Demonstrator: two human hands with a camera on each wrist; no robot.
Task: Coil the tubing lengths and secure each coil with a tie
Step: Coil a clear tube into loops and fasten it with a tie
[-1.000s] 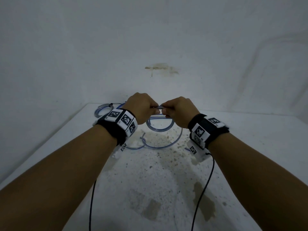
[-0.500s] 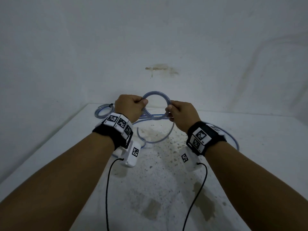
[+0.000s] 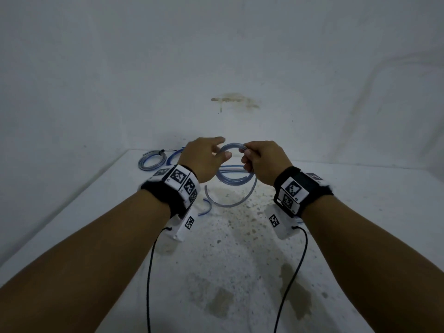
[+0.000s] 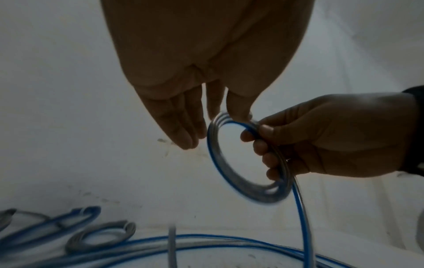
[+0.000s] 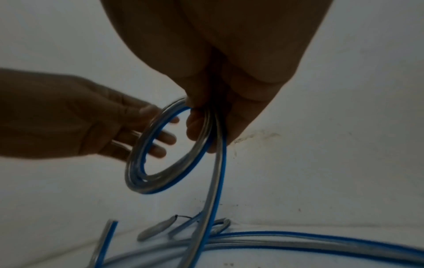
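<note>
A small coil of clear tubing with a blue stripe (image 3: pixel 231 146) is held up above the table. My right hand (image 3: pixel 249 159) grips its right side, fingers curled round the loops (image 5: pixel 204 125). The left hand (image 3: pixel 219 149) is beside the coil's left side with straight, spread fingers (image 4: pixel 183 134); its thumb tip (image 4: pixel 238 112) just touches the top of the coil (image 4: pixel 213 163). The tubing's free tail (image 5: pixel 213 190) hangs from my right hand down to loose curves on the table (image 3: pixel 236 200).
A finished coil (image 3: pixel 151 159) with a black tie (image 5: pixel 181 216) lies at the table's back left corner, near more blue-striped tubing (image 4: pixel 45 228). The white table (image 3: pixel 240 272) is stained and meets white walls behind and to the left. Black wrist cables (image 3: pixel 150 272) hang down.
Both hands gripped the coil half a second ago. The left hand has since let go and straightened its fingers; the right hand keeps hold and the coil has turned slightly.
</note>
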